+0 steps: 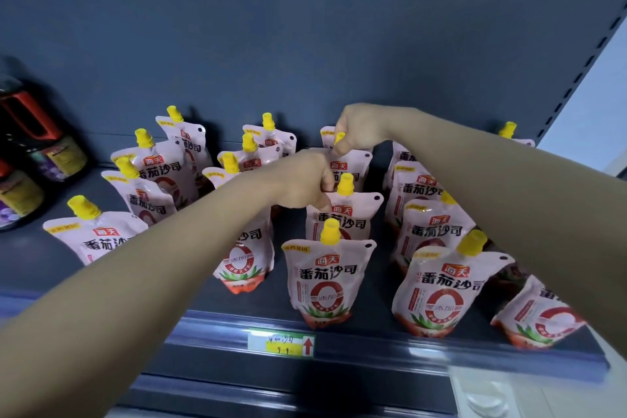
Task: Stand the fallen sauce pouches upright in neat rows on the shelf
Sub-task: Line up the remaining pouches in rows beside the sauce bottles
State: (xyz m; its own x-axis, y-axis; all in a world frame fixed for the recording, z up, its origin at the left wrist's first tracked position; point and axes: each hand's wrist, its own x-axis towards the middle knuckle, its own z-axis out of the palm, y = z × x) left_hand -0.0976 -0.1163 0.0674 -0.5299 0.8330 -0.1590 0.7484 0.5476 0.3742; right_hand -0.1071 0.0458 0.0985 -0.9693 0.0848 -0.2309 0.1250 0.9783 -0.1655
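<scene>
Step in hand rn looks like sorting out the back of the middle row. Right grip (359,134) is reaching deep into the shelf (37,268) and pinching the yellow cap (339,138) of the rear pouch (349,161), fingers curled round it. Left grip (305,183) is clenched just in front of it. It looks like it's pinching the top corner of the middle pouch (342,219) right beside that one's cap, tho the fingertips are mostly hidden so not 100% sure.

Most of the sauce pouches are upright already, lined up front to back in several rows. The front pouch (329,278) of this row stands near the shelf lip, above the price tag (281,341). Odd one out imo is the leaning pouch (539,316) at far right, tipped sideways and half hidden by the right forearm. The left rows look a bit staggered too. Dark bottles (34,153) sit off to the left, not part of this job.

Next move, my guess: shift the rear pouch by its cap so the base sits flat and it lines up straight behind the other two. Then let go gently, bc these things are soft and prob flop if the bottom's creased. Holding the middle pouch steady meanwhile makes sense so it doesn't get knocked. After that the leaning one on the right needs standing up.
</scene>
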